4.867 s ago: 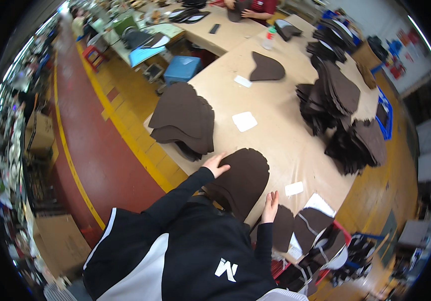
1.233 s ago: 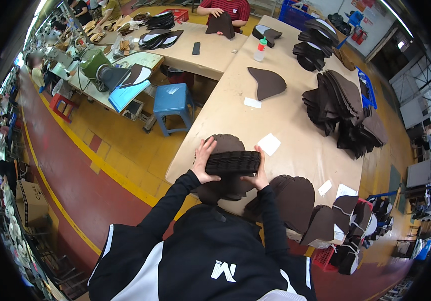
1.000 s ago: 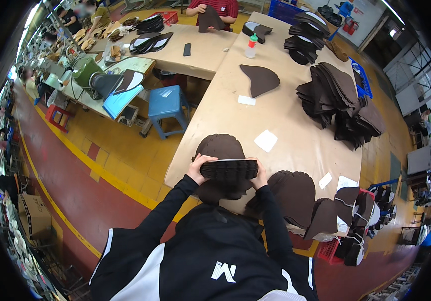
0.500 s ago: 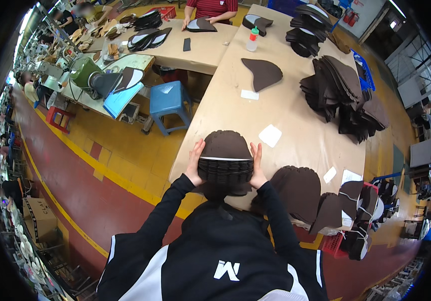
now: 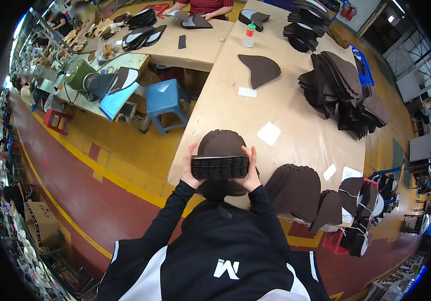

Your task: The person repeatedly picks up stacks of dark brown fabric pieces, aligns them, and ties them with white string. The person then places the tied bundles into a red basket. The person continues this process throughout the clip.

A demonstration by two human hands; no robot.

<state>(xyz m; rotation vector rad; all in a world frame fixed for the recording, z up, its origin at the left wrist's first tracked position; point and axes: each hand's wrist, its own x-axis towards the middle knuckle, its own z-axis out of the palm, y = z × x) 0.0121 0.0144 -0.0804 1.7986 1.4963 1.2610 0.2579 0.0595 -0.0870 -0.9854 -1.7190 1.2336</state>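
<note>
Close in front of me, at the table's near edge, I hold a thick stack of dark brown curved cut pieces. Its layered edges face me, with a thin pale line along the top. My left hand grips the stack's left end, and my right hand clasps the right end, fingers pointing up. A rounded brown piece shows just beyond the layered edge; whether it belongs to the held stack I cannot tell. Right of my right hand lies a fanned pile of similar brown pieces, with a smaller pile beside it.
The pale table carries a single brown piece, paper slips, a bottle with a green cap and large brown piles. A blue stool stands left. Across the table, a person in red handles pieces.
The held stack has tipped so more of its layered edges face me, and both hands have shifted slightly left with it. The person across has moved one hand, with a pale piece near it.
</note>
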